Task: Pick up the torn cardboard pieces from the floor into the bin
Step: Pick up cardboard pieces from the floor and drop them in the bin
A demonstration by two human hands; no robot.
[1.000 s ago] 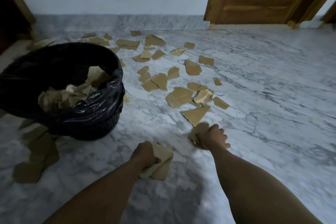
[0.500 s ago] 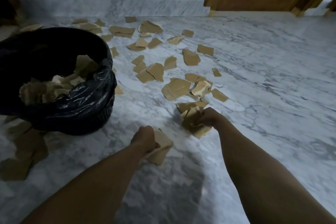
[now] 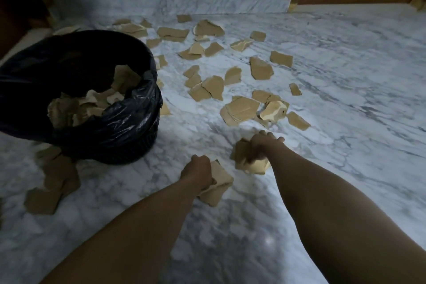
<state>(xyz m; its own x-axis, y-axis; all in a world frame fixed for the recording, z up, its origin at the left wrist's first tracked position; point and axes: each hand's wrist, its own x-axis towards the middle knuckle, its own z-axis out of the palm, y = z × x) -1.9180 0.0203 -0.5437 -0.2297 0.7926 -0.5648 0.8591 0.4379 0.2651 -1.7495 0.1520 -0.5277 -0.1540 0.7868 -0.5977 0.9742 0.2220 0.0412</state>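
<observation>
The right hand (image 3: 262, 147) has grabbed one more scrap into its cardboard bunch (image 3: 254, 166), and the left hand (image 3: 198, 173) squeezes its own pieces (image 3: 220, 180), both right of the bin (image 3: 115, 138), ready to dump.

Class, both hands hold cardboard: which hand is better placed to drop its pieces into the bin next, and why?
Likely left. The left hand grips cardboard pieces nearer the bin, which stands to its left; the right hand holds its bundle farther away.
</observation>
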